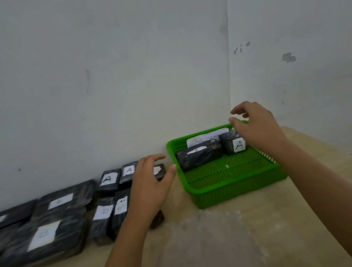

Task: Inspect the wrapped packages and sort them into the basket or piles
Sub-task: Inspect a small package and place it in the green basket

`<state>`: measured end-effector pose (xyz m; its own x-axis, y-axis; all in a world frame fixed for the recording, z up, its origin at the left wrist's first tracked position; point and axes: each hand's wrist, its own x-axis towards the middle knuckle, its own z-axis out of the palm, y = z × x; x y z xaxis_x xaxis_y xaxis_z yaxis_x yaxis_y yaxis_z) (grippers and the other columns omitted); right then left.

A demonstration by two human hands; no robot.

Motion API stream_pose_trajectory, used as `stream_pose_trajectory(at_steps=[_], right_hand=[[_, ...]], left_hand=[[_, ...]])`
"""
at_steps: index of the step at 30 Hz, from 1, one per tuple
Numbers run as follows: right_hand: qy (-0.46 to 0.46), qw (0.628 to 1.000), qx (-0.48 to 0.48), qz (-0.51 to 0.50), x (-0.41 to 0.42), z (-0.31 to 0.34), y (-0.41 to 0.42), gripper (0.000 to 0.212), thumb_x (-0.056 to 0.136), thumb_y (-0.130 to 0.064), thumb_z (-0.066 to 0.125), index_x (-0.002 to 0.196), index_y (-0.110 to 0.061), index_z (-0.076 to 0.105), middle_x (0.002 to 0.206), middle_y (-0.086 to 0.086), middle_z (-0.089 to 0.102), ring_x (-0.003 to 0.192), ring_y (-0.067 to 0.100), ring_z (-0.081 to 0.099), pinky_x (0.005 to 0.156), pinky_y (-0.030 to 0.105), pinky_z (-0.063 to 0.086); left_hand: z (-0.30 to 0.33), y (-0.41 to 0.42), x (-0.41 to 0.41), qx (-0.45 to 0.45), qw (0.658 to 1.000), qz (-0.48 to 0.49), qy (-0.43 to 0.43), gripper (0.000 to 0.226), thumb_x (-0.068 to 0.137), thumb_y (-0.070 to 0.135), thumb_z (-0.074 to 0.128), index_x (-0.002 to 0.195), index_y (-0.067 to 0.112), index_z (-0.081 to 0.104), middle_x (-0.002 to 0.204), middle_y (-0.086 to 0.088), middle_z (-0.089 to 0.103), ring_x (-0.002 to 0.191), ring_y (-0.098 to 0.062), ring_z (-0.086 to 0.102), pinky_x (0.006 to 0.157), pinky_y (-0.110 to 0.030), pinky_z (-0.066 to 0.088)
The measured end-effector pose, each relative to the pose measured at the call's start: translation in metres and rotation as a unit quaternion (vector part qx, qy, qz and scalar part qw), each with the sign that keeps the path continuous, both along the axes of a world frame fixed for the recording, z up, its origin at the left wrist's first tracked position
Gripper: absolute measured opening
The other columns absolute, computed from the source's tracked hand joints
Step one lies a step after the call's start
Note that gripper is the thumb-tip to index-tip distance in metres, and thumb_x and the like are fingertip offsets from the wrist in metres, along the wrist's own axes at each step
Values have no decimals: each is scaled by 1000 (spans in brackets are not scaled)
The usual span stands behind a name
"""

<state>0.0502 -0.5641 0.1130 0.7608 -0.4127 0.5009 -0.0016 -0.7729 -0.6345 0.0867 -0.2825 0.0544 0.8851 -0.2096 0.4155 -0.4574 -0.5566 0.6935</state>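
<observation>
Both hands are empty with loosely spread fingers: the left hand [149,185] hovers over the small black-wrapped packages, the right hand [256,125] over the back corner of the green mesh basket [232,184]. Two wrapped packages lie in the basket, a long one [199,156] and a shorter one [232,143] labelled "A", before a white card [206,137] whose writing is too blurred to read. On the wooden table [271,232], two small packages [108,180] show "A"; a large one [48,235] reads "B".
</observation>
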Motion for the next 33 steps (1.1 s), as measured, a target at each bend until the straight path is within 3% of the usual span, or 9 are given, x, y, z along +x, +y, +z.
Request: stream_pose_trajectory(at_steps=[4, 10, 13, 16, 21, 24, 26, 30, 33], right_hand=[[-31, 994, 68, 84, -46, -11, 92, 9, 98, -32, 65, 96, -24, 66, 91, -9, 66, 83, 8, 60, 73, 21, 41], [44, 959, 64, 271, -69, -64, 259, 9, 93, -28, 71, 86, -24, 67, 83, -8, 67, 76, 13, 62, 67, 16, 43], [126, 919, 4, 375, -78, -96, 333, 3, 95, -33, 69, 96, -30, 67, 94, -13, 66, 85, 4, 61, 74, 17, 47], [190, 867, -52, 457, -83, -121, 393, 21, 97, -44, 63, 118, -40, 63, 119, -17, 63, 105, 0, 58, 95, 26, 50], [213, 841, -172, 466, -83, -155, 460, 55, 101, -58, 48, 152, -38, 41, 161, -8, 37, 149, 13, 30, 123, 31, 23], [228, 823, -250, 456, -86, -166, 468, 62, 102, -65, 34, 158, -40, 29, 170, -9, 16, 157, 15, 9, 128, 37, 8], [230, 818, -266, 456, -88, -167, 466, 62, 102, -67, 27, 159, -42, 24, 171, -11, 10, 158, 14, 4, 128, 39, 3], [227, 816, -294, 443, -91, -170, 463, 72, 95, -74, 13, 160, -44, 20, 171, -13, 7, 158, 13, 3, 128, 39, 1], [221, 817, -298, 441, -90, -170, 462, 64, 100, -70, 18, 159, -45, 19, 171, -15, 6, 158, 12, 2, 128, 38, 1]], left_hand=[[-5, 67, -32, 24, 999, 1, -35, 23, 91, 29, 76, 113, 24, 70, 114, 9, 66, 108, -3, 59, 97, -23, 46], [-23, 198, -98, 55, 994, 95, 20, 23, 93, 35, 72, 114, 24, 70, 112, 8, 65, 105, -4, 62, 92, -21, 50], [-41, 257, -137, 55, 986, 149, 56, 19, 94, 38, 70, 111, 28, 71, 108, 15, 67, 99, 3, 61, 80, -8, 44], [-57, 309, -165, 49, 976, 200, 73, 13, 95, 38, 70, 107, 33, 71, 106, 17, 68, 99, 1, 62, 80, -13, 45], [-61, 384, -181, 11, 957, 285, 50, 3, 93, 32, 72, 96, 34, 71, 100, 17, 69, 90, 1, 63, 77, -21, 49], [-54, 420, -179, -15, 940, 339, 14, 5, 94, 29, 71, 92, 33, 69, 94, 14, 69, 86, 0, 63, 70, -12, 42], [-49, 442, -172, -44, 922, 384, -33, 4, 94, 27, 71, 95, 29, 69, 94, 6, 69, 85, -8, 64, 71, -19, 45], [-49, 475, -145, -67, 875, 478, -37, 35, 89, 44, 73, 112, 20, 63, 91, -4, 62, 97, -29, 63, 84, -43, 52], [-56, 496, -127, -5, 855, 512, 76, 78, 82, 69, 70, 137, 15, 54, 133, -18, 56, 131, -38, 49, 107, -49, 43]])
